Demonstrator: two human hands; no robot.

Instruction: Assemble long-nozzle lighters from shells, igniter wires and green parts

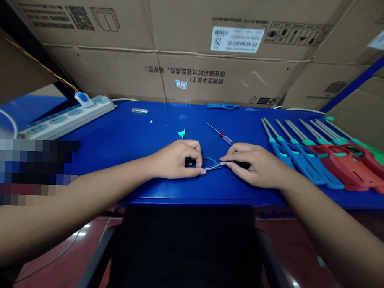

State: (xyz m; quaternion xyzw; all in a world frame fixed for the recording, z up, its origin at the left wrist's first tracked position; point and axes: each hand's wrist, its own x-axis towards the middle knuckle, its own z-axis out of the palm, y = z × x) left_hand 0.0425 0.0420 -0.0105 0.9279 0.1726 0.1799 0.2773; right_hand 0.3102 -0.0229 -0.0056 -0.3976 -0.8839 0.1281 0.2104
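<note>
A long blue table (167,118) is carrying a white power strip (67,117), a small red-handled screwdriver (220,134), a little teal plastic piece (181,133), and long blue and red plastic lighters (317,154) lying side by side on right.

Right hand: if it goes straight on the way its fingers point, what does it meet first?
Probably the thin blue wire loop just ahead of the right hand, then the left hand; depth is hard to judge here.

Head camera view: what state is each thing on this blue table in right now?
Blue wire loop: bent, held between both hands.
Left hand: pinching the loop's dark end.
Right hand: pinching the loop's metal end.
Red-handled screwdriver: lying untouched.
Power strip: blue plug inserted.
Utility lighters: lying side by side.
</note>
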